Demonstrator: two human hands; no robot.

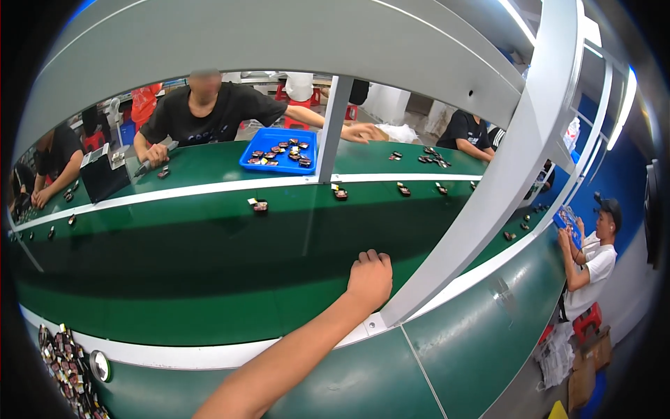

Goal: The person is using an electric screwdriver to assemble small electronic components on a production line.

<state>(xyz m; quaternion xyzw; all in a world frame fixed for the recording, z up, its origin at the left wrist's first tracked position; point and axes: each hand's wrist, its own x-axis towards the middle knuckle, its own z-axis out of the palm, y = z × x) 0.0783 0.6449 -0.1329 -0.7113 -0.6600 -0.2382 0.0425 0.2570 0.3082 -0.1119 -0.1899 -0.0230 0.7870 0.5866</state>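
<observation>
My left hand [371,281] is stretched out over the near green conveyor belt [209,307], by the foot of the slanting grey post [481,188]. Its back faces up and the fingers are curled into a closed hand. Whatever may be inside is hidden. Beyond it, small black parts with pale tabs lie spaced along the belt; the closest are one black part [340,193] and another [260,207] further left. My right hand is out of sight.
A heap of similar parts [66,363] lies at the lower left beside a round green-rimmed object [100,366]. Across the belt, a co-worker in black [209,112] reaches past a blue tray [279,150] of parts. Another person [593,251] stands at the right. A grey beam [279,35] crosses above.
</observation>
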